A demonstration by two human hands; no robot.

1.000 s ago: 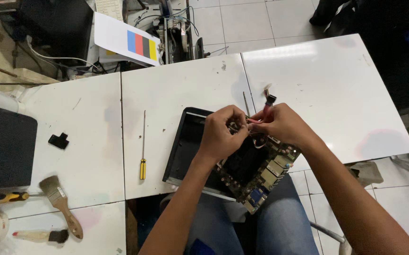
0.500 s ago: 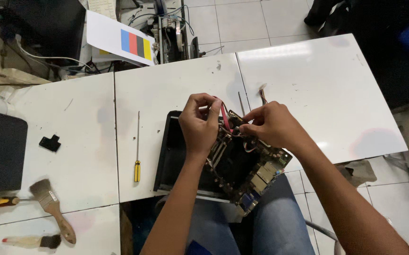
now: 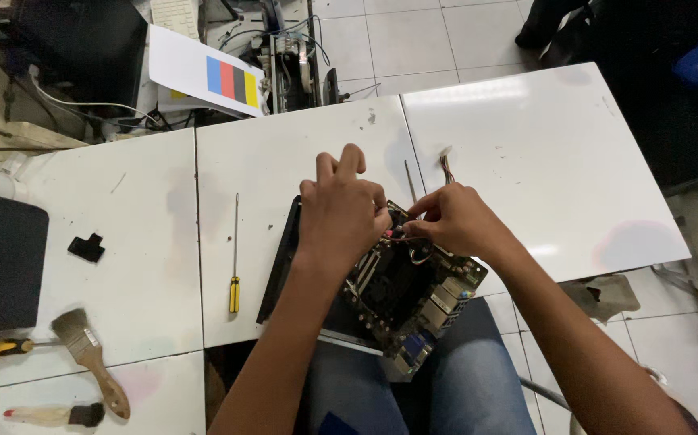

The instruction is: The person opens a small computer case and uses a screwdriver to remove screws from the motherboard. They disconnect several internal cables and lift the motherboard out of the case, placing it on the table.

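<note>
1. The left hand (image 3: 341,213) lay over the upper left part of a circuit board (image 3: 401,286), its fingers curled down, thumb and forefinger pinched on thin red wires (image 3: 396,234).
2. The right hand (image 3: 454,221) met it from the right, fingertips closed on the same red wires just beside the left thumb.
3. The circuit board sat tilted at the near edge of the white worktop (image 3: 526,161), resting on a black tray (image 3: 278,258) and partly overhanging the person's lap in blue jeans (image 3: 478,387).
4. A thin rod (image 3: 409,179) and a small connector on a wire bundle (image 3: 446,161) lay on the worktop just beyond the hands.
5. A yellow-handled screwdriver (image 3: 234,258) lay to the left of the tray, apart from it.
6. Farther left were a small black clip (image 3: 86,247), a wooden-handled paintbrush (image 3: 87,354) and a second, smaller brush (image 3: 55,415).
7. A white card with coloured stripes (image 3: 208,72) leaned at the far side.
</note>
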